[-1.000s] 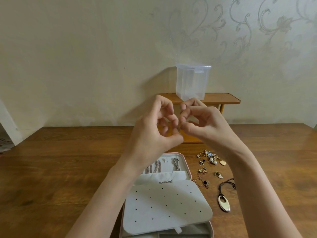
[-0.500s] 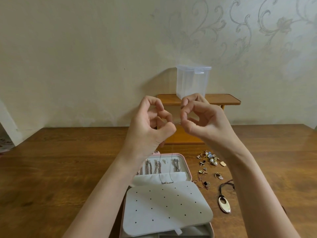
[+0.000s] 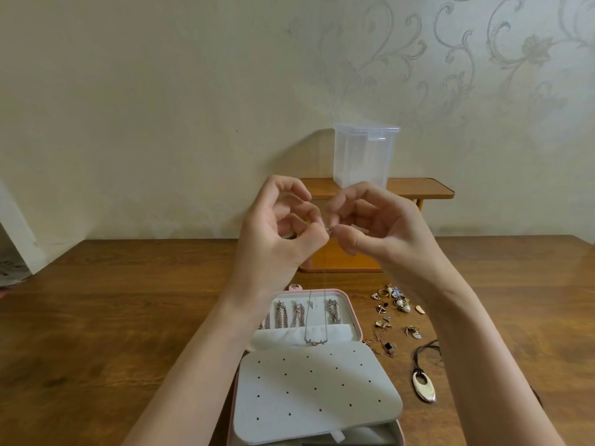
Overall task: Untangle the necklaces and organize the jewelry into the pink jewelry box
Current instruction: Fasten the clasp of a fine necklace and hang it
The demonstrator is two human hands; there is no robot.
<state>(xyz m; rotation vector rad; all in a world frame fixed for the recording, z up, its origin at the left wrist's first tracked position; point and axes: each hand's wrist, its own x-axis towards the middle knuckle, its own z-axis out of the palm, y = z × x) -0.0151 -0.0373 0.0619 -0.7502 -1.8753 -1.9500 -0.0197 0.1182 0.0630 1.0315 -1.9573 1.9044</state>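
Wooden bench point(image 3: 128, 317) against a patterned wall. At its far edge, a small wooden shelf point(image 3: 418, 188) with a clear plastic container point(image 3: 365, 156) standing on it. Pink jewelry box point(image 3: 352, 312) open near the front edge; several chains point(image 3: 289, 315) hang in its lid, and a white perforated panel point(image 3: 315, 391) lies over the base. Right of the box, a loose scatter of earrings and small pieces point(image 3: 396, 304); nearer, a dark-cord pendant point(image 3: 423, 386) flat on the bench.

Both hands are raised above the box, partly hiding the shelf. Left hand point(image 3: 277, 233) and right hand point(image 3: 380, 226) meet fingertip to fingertip, fingers curled, each pinching an end of a thin necklace point(image 3: 317, 340). Its chain drops in two strands to a small pendant bar hanging over the box lid pocket.
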